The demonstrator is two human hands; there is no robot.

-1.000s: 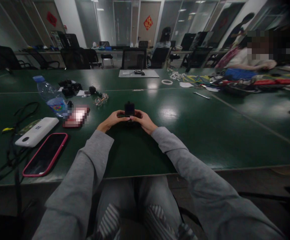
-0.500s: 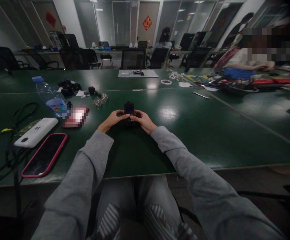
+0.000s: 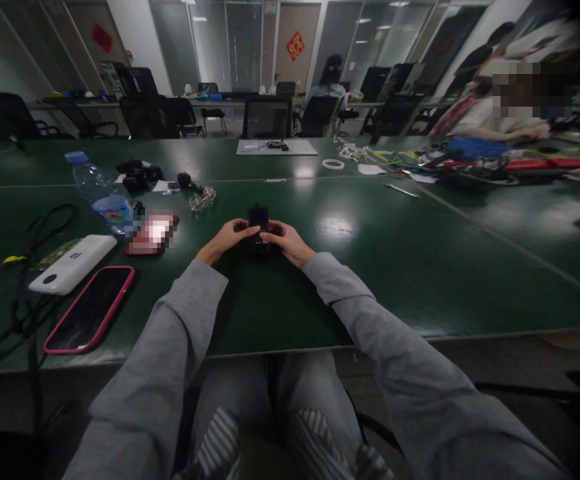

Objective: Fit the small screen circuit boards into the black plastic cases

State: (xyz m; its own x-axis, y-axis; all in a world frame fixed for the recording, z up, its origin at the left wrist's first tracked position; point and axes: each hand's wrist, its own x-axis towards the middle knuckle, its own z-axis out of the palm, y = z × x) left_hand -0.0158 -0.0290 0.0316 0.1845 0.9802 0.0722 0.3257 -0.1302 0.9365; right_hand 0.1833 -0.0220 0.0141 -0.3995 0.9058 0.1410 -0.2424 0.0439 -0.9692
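Both my hands hold a small black device (image 3: 259, 216) with a dark, square screen-like panel standing up at its top. It is just above or on the green table; I cannot tell which. My left hand (image 3: 227, 239) grips its left side, thumb reaching across the front. From the right, my right hand (image 3: 291, 243) closes on it, with the thumb on the front near small pale marks. Behind the device, most of my other fingers are hidden. Its lower part is dark and hard to make out.
Left on the green table (image 3: 395, 280) are a plastic bottle (image 3: 101, 190), a white power bank (image 3: 75, 265), a red-framed phone (image 3: 91, 310), another red phone-like item, cables and glasses (image 3: 203, 199). A wrench (image 3: 403, 191) and tape roll (image 3: 333, 164) lie farther right. Another person (image 3: 490, 123) sits at right.
My thumbs have moved slightly apart on the device's front, showing more of its face. Arms and device hold nearly the same place. The person at right has shifted a little.
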